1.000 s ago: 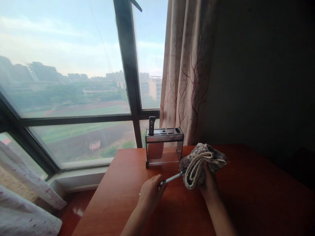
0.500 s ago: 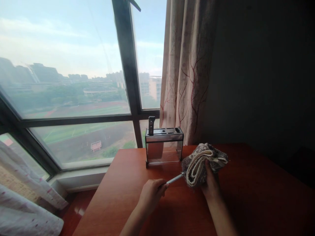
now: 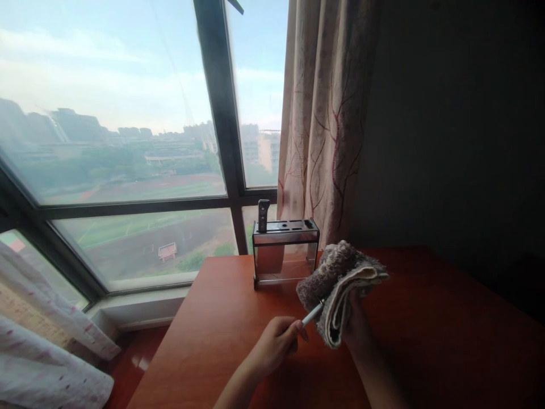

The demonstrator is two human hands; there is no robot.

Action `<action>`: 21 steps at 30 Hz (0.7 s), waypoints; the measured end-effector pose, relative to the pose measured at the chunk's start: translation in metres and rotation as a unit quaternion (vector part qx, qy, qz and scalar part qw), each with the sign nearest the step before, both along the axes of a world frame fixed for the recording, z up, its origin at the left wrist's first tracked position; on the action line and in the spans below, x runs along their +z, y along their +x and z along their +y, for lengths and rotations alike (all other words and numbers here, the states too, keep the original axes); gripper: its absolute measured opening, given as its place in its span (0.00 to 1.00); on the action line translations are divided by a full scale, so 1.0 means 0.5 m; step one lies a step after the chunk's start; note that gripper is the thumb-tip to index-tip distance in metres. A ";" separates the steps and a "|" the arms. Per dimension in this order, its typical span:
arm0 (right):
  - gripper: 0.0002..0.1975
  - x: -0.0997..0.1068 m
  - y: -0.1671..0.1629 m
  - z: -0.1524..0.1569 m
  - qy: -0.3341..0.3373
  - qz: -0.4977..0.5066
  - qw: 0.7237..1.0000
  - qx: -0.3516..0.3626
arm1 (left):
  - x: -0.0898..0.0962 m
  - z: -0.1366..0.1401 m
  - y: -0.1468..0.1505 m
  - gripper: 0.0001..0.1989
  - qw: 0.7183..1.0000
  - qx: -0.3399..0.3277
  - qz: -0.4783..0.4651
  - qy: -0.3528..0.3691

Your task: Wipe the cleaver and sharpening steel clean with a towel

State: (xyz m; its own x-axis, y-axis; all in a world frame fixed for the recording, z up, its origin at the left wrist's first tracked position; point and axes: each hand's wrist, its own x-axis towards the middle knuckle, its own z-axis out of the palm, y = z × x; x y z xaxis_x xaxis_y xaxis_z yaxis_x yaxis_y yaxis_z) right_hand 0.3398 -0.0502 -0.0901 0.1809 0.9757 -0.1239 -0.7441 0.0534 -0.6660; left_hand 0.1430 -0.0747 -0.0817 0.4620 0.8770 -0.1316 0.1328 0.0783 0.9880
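My left hand (image 3: 279,343) is closed around the slim white handle (image 3: 313,314) of a utensil. The utensil's far end is hidden in a thick folded cloth (image 3: 336,278), so its kind does not show. Grey and fuzzy on the outside with cream edges, the cloth is gripped from the right and below by my right hand (image 3: 357,324), whose fingers are mostly behind it. Both hands are over the table. Just behind the cloth stands a clear-sided knife block (image 3: 286,238) with a black frame. One knife (image 3: 263,216) sits in its left slot, dark handle up.
The reddish-brown wooden table (image 3: 221,301) extends beneath my hands, its left edge slanting toward me. Beyond it are a large window (image 3: 128,142) and a patterned curtain (image 3: 319,125). Another light curtain (image 3: 46,363) hangs at lower left, and the right side is dark.
The cloth has turned and shifted slightly left, showing more of its fuzzy side. My left hand has moved a little right and down, and the utensil's handle slants more steeply.
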 end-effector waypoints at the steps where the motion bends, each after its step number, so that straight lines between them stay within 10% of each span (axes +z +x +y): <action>1: 0.21 0.003 -0.005 -0.001 -0.009 -0.018 1.000 -0.006 | -0.003 0.000 0.002 0.27 1.000 0.009 0.002 0.011; 11: 0.30 0.040 -0.039 0.018 -0.074 -0.184 0.963 -0.182 | 0.019 -0.010 0.007 0.12 0.917 0.142 0.225 0.297; 21: 0.23 0.010 -0.008 0.023 -0.051 -0.318 0.923 -0.209 | 0.017 -0.005 0.005 0.18 0.932 0.103 0.193 0.289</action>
